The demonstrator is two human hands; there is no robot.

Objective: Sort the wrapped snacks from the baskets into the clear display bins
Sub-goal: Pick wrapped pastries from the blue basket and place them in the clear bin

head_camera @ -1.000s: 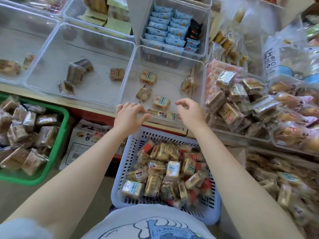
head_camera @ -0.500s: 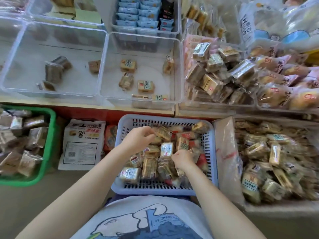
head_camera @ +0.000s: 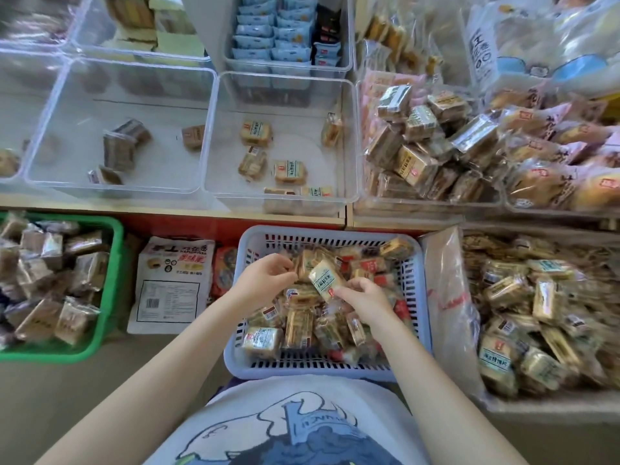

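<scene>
Both hands work over the blue basket, which sits in front of the person and is heaped with wrapped snacks. The right hand pinches a pale yellow snack with green print by its lower end, holding it tilted above the heap. The left hand has its fingers curled at the edge of another snack just beside the first; whether it truly grips that wrapper cannot be told. Beyond the basket, on a wooden shelf, stands a clear bin holding a handful of the same yellow snacks lying apart on its floor, two of them against the near wall. To its left a second clear bin holds a few brown snacks. Behind them a bin of blue packets stands full. On the floor at far left a green basket is heaped with brown-wrapped snacks, and between it and the blue basket lies a flat white bag with print and a barcode. To the right a clear plastic sack spills more yellow snacks, and above it the shelf carries piled brown and pink packets.
</scene>
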